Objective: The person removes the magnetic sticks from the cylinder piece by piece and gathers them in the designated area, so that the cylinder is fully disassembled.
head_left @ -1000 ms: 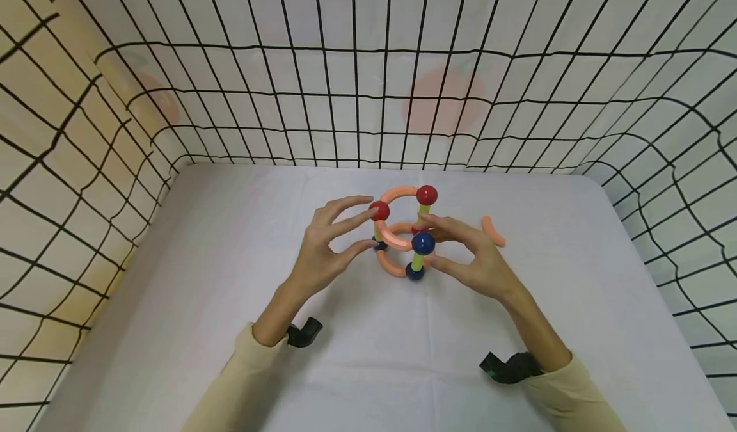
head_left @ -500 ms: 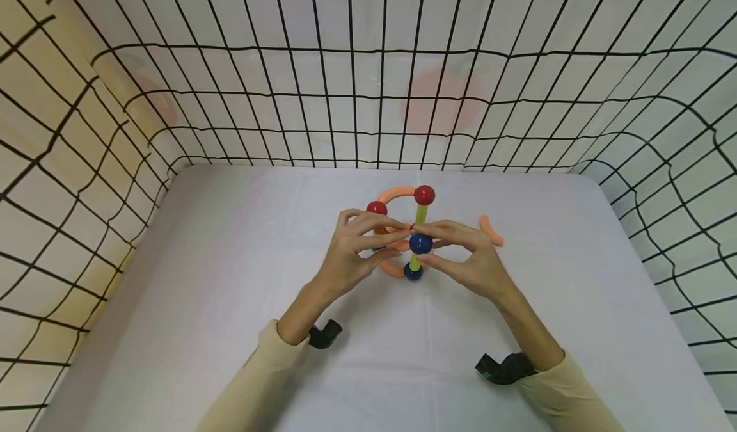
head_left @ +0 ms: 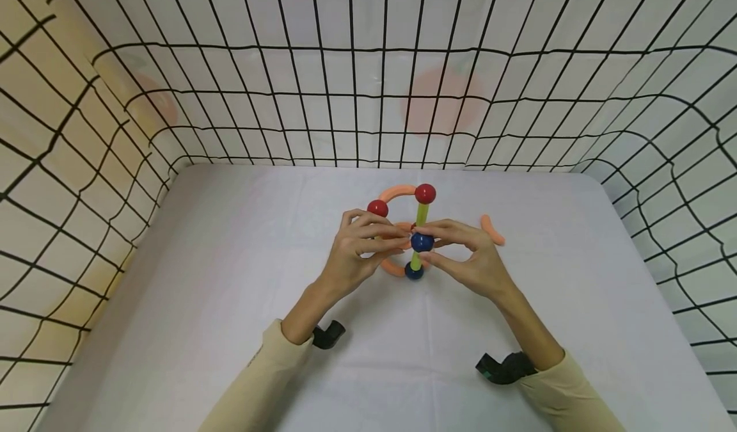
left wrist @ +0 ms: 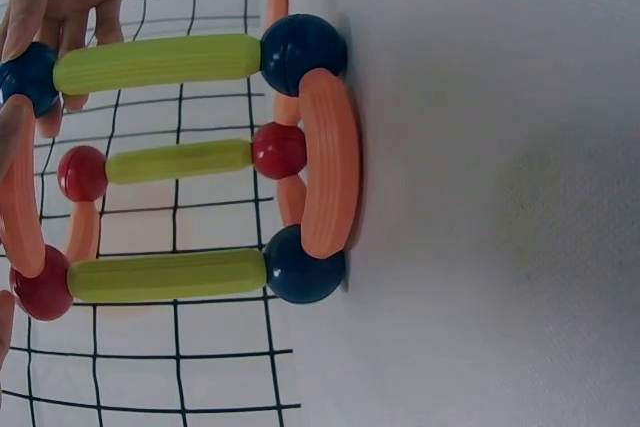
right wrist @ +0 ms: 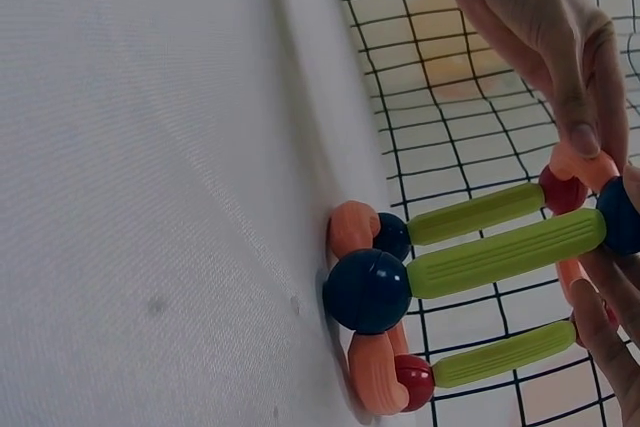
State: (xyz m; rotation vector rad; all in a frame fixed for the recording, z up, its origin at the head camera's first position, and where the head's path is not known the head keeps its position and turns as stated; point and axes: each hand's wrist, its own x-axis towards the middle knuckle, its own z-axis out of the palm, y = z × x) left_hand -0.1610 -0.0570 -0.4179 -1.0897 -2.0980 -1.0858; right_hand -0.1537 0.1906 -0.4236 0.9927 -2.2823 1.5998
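A toy frame of balls and rods stands upright on the table. Straight green rods (left wrist: 165,62) join its lower ring to an upper one. My right hand (head_left: 475,253) pinches the front upper blue ball (head_left: 423,242) from the right. From the left, my left hand (head_left: 359,246) pinches the upper curved orange rod (left wrist: 22,192) close to that ball. Two red balls, one at the left (head_left: 377,208) and one at the back (head_left: 425,193), top the other uprights. A lower blue ball (head_left: 414,271) rests on the table. My fingers partly hide the rod's joint.
One loose curved orange rod (head_left: 492,230) lies on the white tabletop (head_left: 242,259), right of the frame. Black netting (head_left: 357,93) rises behind the table and along both sides. Black straps show at both wrists.
My left hand has moved right from the left red ball to the curved orange rod near the blue ball. My right hand stays at the blue ball, its fingers drawn in around it.
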